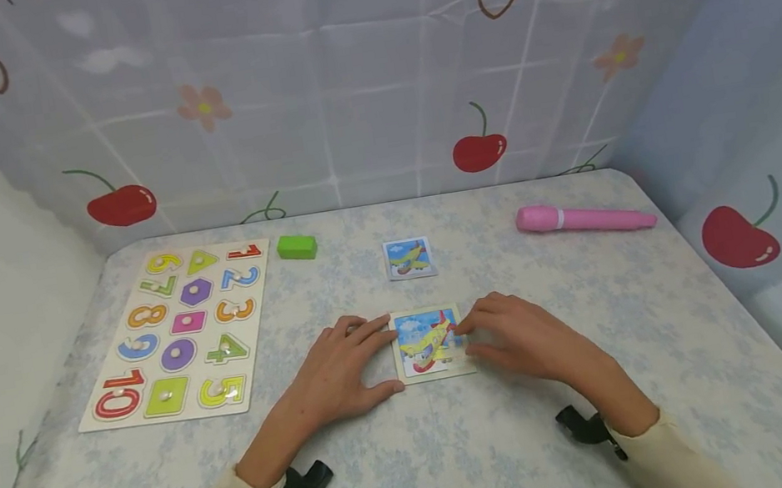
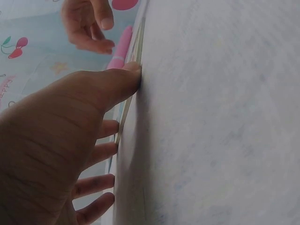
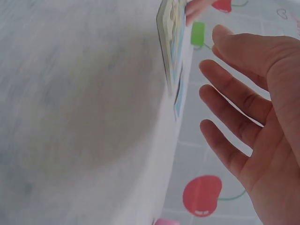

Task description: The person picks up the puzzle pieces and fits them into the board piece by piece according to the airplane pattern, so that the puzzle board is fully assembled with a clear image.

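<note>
A small square jigsaw puzzle (image 1: 425, 346) with a yellow airplane on blue sky lies on the table in a pale frame. Along its left side rests my left hand (image 1: 341, 369), thumb at the near corner and index finger at the far one, with the fingers spread and fairly straight. My right hand (image 1: 526, 335) is over the puzzle's right edge. The right wrist view shows those fingers (image 3: 224, 105) loosely bent, raised off the table, with nothing seen between them. Behind the puzzle lies a smaller card (image 1: 409, 259) with a similar airplane picture.
At the left lies a board (image 1: 180, 334) of number and shape pieces with small knobs. A green block (image 1: 296, 247) sits near its far corner. The pink pen-shaped stick (image 1: 584, 218) lies at the back right. A patterned curtain (image 1: 356, 114) hangs behind the table.
</note>
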A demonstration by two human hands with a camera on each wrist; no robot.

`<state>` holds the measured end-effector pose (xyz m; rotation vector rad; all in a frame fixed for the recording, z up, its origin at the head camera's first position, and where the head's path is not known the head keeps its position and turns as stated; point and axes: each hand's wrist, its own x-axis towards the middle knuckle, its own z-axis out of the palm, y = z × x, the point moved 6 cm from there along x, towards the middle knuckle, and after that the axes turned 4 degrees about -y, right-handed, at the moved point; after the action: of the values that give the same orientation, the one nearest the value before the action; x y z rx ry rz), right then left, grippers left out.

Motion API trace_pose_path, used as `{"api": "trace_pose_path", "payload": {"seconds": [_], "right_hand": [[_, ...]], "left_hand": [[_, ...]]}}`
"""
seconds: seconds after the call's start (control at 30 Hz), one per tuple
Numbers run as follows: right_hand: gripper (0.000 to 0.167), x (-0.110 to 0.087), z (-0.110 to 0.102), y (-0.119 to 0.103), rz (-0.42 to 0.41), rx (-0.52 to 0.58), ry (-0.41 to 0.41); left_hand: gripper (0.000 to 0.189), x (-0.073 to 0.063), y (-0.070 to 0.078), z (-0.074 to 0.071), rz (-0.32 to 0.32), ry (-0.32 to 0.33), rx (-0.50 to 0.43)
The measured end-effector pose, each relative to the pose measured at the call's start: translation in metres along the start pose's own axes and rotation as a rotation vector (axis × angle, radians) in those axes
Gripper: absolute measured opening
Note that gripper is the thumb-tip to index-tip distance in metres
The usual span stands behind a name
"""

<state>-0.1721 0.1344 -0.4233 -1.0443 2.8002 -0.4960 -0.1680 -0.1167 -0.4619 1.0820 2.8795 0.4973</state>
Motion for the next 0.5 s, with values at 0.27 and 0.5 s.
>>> {"api": "trace_pose_path", "payload": {"seconds": [0.27,0.5], "right_hand": [[0.034,-0.03,-0.009,0.019,0.083,0.035,0.063],[0.04,-0.054,-0.017,0.039,0.175,0.068,0.089]], "left_hand": [[0.072,-0.002,0.0,-0.002,-0.008,-0.006,-0.019],[0.073,0.0,0.001,-0.001,-0.013,-0.012,-0.02]]}}
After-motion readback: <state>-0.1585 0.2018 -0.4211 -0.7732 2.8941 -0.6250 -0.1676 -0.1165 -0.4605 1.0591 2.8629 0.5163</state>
